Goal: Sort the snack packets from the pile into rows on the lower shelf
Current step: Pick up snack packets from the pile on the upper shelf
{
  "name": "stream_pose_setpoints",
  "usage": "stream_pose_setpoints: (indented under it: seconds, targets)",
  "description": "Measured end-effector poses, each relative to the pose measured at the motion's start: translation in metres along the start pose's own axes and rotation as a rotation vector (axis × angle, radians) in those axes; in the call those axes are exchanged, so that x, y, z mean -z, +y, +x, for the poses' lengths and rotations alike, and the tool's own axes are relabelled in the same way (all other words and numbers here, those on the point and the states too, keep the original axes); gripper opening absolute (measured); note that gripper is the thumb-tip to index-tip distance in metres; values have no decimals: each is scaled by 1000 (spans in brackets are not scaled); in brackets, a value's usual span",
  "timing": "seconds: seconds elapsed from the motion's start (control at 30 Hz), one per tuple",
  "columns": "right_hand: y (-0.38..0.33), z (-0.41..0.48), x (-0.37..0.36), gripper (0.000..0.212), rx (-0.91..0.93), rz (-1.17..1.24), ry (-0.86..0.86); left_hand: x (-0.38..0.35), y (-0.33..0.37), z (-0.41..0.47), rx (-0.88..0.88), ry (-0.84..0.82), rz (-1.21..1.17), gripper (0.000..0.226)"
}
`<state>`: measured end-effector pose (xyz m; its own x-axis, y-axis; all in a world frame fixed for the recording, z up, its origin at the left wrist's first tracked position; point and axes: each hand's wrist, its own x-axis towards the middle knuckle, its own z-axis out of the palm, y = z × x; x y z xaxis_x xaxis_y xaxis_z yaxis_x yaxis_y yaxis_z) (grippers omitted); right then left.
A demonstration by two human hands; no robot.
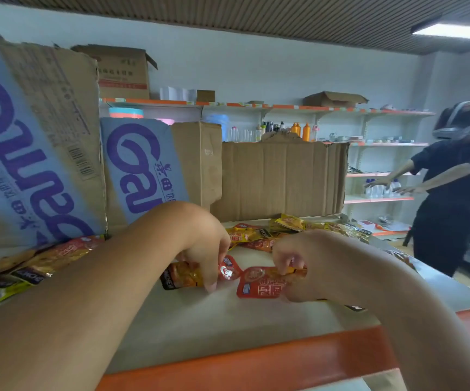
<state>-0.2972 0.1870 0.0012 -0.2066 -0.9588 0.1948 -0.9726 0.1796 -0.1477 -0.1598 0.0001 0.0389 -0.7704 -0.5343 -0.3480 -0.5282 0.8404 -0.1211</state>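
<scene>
Purple "Ga…" + 景田 on cardboard box [143, 165]; packet [262, 289] txt blurred.

Two hands [206, 244], two purple-printed cartons [35, 142]

White wall [256, 66], dark slatted ceiling [228, 9], lit ceiling panel [454, 31], orange-edged wall shelves [369, 110], stacked cardboard boxes [281, 179]

red packet [259, 286]: partly under right hand [307, 263] | box [16, 136]: cut off left
</scene>
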Motion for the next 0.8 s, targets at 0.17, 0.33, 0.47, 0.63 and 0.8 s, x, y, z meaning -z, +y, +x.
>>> stream_pose_setpoints:
  seconds: [0.17, 0.33, 0.47, 0.63, 0.8]
  targets:
    - [6, -24, 7, 49, -25, 44, 223, 9, 7, -19, -6, 250, 111, 38]
    - [7, -33, 14, 33, 75, 153, 482, 9, -3, -66, -41, 617, 11, 39]
    - [-17, -26, 15, 27, 196, 254, 653, -15, -11, -106, -61, 902, 56, 42]
    - [-57, -9, 5, 26, 348, 370, 634, -57, -21, -151, 6, 1131, 33, 43]
    - [-107, 8, -13, 28, 468, 499, 582, -95, -39, -199, 175, 1243, 25, 48]
